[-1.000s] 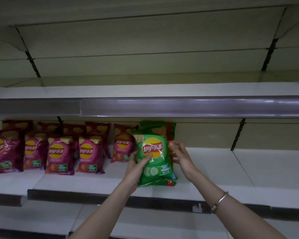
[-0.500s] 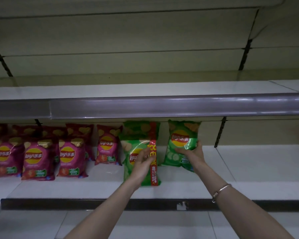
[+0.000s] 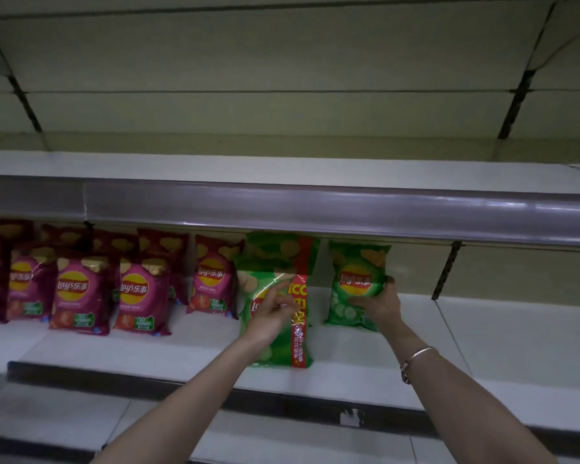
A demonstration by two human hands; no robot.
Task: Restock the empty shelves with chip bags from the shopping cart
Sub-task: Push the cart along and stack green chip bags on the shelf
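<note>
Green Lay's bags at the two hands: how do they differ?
The banded green bag carries a red vertical strip of writing; the plain green bag shows none. The banded green bag stands nearer the front of the shelf; the plain green bag stands further back, to its right. The left hand only touches the banded green bag; the right hand grips the plain green bag's edge. Both stand upright.

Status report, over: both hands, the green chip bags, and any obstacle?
Right hand grips plain green bag, standing on shelf. Left hand at red-striped green bag, grip unclear. Nothing seen in the way.
</note>
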